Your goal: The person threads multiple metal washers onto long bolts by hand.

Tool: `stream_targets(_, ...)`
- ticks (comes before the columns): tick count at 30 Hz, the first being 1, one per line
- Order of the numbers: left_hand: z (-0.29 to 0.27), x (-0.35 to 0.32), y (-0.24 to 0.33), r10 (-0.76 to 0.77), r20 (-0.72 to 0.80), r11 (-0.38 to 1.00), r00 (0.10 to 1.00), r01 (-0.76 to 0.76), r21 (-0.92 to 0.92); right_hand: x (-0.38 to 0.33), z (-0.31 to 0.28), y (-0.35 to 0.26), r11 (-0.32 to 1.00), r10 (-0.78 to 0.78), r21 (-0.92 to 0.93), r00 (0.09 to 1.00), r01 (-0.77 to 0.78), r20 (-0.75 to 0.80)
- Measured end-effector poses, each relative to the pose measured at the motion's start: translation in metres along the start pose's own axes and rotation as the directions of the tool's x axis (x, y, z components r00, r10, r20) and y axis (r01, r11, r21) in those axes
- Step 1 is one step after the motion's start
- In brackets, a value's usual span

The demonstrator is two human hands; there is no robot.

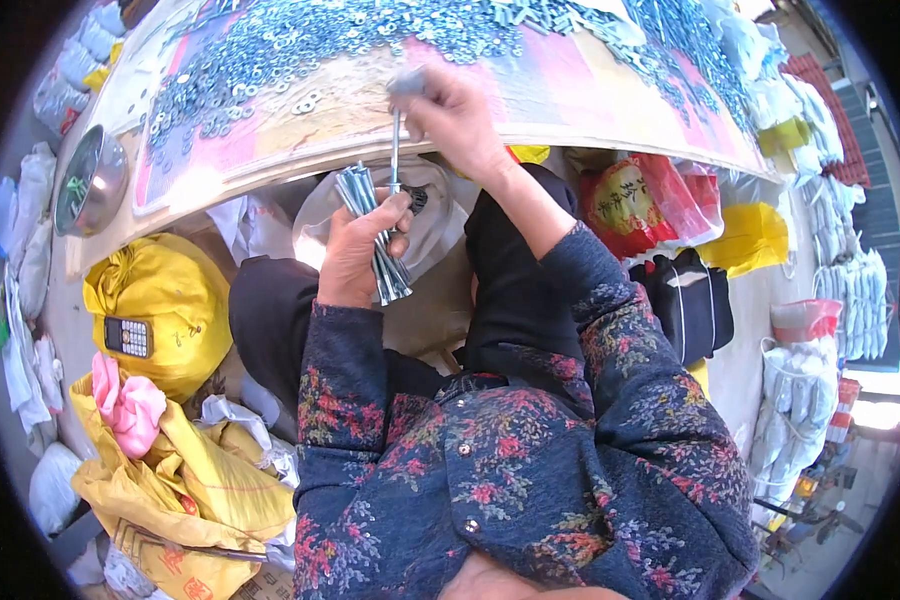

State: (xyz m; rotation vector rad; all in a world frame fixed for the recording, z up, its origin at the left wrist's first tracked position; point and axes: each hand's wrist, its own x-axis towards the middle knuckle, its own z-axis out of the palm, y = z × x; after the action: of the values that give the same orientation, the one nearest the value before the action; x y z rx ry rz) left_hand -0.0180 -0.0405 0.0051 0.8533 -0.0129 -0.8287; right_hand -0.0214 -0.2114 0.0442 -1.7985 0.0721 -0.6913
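My left hand (362, 245) is closed round a bundle of long silvery bolts (356, 190), their ends fanning out above and below the fist. One long bolt (395, 150) stands upright apart from the bundle, its lower end by my left thumb, where a small ring-like piece shows. Above it, at the table's near edge, my right hand (457, 122) has its thumb and forefinger pinched at the bolt's upper end. Something grey and blurred (407, 87) covers those fingertips; I cannot tell what it is. Many small washers (270, 70) lie loose on the table beyond my hands.
The table (560, 110) has a patterned cover, with more bolts (670, 40) heaped at far right. A metal bowl (95, 185) sits on its left corner. Left of my legs are a yellow sack (185, 290) with a phone (128, 337) and a pink cloth (130, 415). Bags hang at right.
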Motion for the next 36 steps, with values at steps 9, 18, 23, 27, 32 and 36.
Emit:
stream_targets(9, 0.000, 0.007, -0.012, 0.011, -0.006, 1.000, 1.000, -0.011, -0.009, -0.009, -0.092, 0.006, 0.940, 0.249, -0.242, 0.969, -0.241, 0.000)
stream_targets(18, 0.007, 0.009, -0.016, -0.030, 0.030, 0.984, 0.999, 0.024, 0.176, 0.081, -0.152, 0.098, 0.311, -0.227, -0.948, 0.962, -0.073, -0.149)
stream_targets(23, 0.005, 0.014, -0.016, -0.031, 0.056, 0.991, 0.998, 0.024, 0.128, 0.059, -0.128, 0.055, 0.713, 0.137, -0.672, 0.979, -0.201, -0.148)
stream_targets(27, 0.003, 0.011, -0.017, -0.027, 0.056, 0.992, 0.998, 0.020, 0.124, 0.022, -0.095, 0.026, 0.978, 0.119, -0.185, 0.984, -0.093, 0.131)
stream_targets(32, -0.005, 0.001, -0.013, -0.006, 0.128, 0.999, 0.992, 0.000, 0.048, 0.015, -0.074, 0.004, 0.954, 0.239, -0.251, 0.917, -0.161, 0.318)
stream_targets(36, -0.013, -0.005, -0.008, -0.017, 0.172, 0.999, 0.985, 0.009, 0.043, 0.035, -0.070, -0.013, 0.939, 0.274, -0.317, 0.850, -0.134, 0.450)
